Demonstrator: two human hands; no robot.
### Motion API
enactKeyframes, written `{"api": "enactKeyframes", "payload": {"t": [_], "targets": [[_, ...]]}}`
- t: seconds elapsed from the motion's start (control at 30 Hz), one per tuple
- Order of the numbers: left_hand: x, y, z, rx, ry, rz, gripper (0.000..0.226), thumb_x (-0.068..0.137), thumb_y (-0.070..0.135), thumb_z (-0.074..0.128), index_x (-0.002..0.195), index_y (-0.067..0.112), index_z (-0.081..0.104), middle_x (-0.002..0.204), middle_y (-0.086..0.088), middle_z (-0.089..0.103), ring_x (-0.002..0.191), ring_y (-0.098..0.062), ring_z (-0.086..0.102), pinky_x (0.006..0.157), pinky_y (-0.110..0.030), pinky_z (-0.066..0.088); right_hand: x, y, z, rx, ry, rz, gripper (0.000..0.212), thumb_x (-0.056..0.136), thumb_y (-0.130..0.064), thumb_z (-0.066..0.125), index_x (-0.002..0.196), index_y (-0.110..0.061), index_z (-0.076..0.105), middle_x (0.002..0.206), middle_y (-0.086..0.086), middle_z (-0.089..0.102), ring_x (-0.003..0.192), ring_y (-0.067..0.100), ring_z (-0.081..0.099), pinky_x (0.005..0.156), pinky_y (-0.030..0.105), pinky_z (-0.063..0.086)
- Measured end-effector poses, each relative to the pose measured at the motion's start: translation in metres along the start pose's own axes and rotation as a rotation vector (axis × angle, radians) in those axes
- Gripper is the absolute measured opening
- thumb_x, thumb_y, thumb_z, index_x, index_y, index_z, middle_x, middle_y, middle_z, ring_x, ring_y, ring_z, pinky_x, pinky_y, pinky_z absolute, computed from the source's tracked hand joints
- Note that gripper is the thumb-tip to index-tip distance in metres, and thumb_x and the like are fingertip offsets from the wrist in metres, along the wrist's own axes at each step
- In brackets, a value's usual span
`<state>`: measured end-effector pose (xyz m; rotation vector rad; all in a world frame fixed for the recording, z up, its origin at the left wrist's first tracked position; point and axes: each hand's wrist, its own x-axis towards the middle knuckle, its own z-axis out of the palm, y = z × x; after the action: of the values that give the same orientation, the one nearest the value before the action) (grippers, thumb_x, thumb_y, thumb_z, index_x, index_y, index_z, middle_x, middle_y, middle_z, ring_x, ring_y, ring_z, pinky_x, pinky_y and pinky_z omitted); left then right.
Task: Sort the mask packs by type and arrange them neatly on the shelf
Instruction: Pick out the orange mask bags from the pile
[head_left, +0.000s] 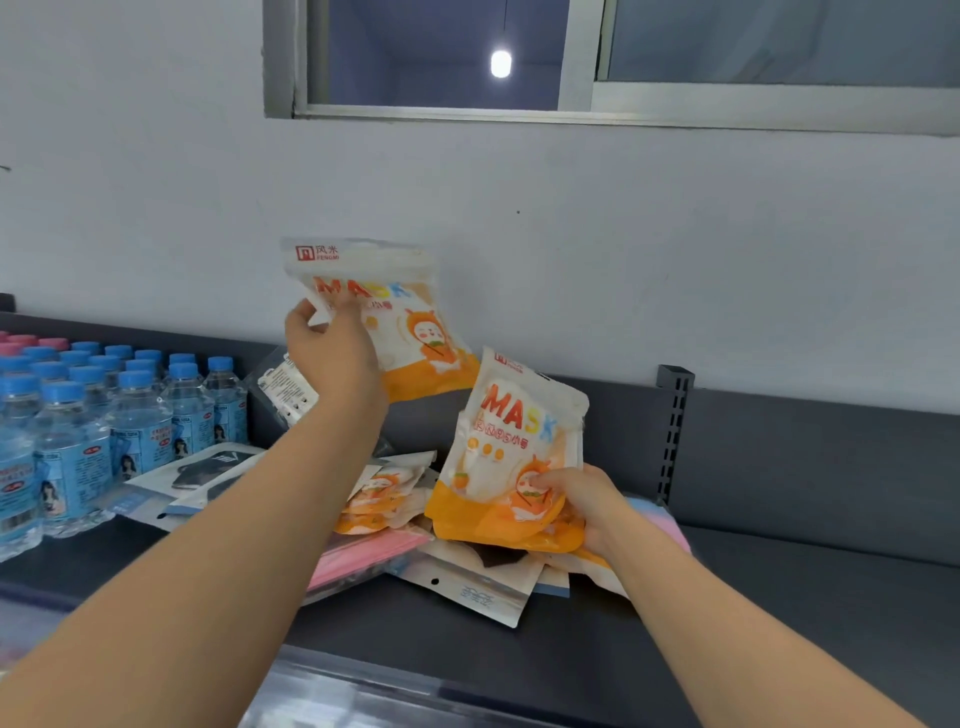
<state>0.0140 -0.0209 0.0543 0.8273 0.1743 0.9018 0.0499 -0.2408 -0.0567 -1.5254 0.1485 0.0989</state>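
My left hand (332, 348) grips an orange-and-white cartoon mask pack (410, 332) and holds it up in front of the wall. Lower and to the right, my right hand (582, 499) pinches the bottom of a second orange mask pack (514, 431), upright over the pile. On the dark shelf (779, 597) below lies a jumble of packs: more orange packs (379, 499), a pink pack (363, 556), a clear-topped white pack (478, 592) and black-mask packs (208, 473). Another white pack (285, 384) leans behind my left wrist.
Several blue-capped water bottles (78, 415) stand in rows at the shelf's left end. A grey slotted upright (672, 431) rises from the shelf's back panel on the right. The wall and a window are behind.
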Motion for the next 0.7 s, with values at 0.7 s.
{"api": "enactKeyframes", "payload": {"t": [0.7], "targets": [[-0.020,-0.034,-0.024,0.401,-0.284,-0.185,0.030,0.088,0.018,0.068,0.113,0.011,0.055,0.108,-0.009,0.065,0.091,-0.026,0.066,0.079,-0.040,0.058,-0.004,-0.001,0.008,0.085,-0.017,-0.052,0.037,0.083,-0.001,0.071,0.114,-0.018,0.060,0.106,0.014,0.071,0.097,0.035,0.069,0.085,0.055,0.056]]}}
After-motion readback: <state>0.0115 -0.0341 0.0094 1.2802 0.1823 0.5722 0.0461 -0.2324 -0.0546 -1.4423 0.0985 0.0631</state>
